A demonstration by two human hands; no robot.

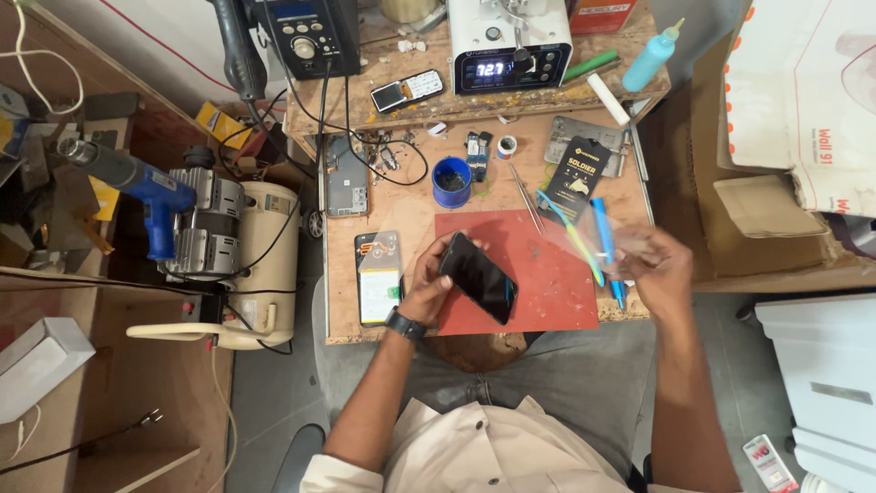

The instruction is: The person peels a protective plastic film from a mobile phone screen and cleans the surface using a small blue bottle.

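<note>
The left hand [429,285] grips a black glass-fronted phone [478,277] tilted over the red rubber mat [557,292]. The right hand [659,265] pinches a clear film sheet [625,239], blurred. Seemingly mid-screen-protector work; careful alignment of film to glass looks needed.

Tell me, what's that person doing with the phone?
A person sits at a small cluttered workbench. Their left hand holds a black phone over a red mat. Their right hand holds a thin clear film off to the side. Tweezers and a blue cup lie nearby.
</note>
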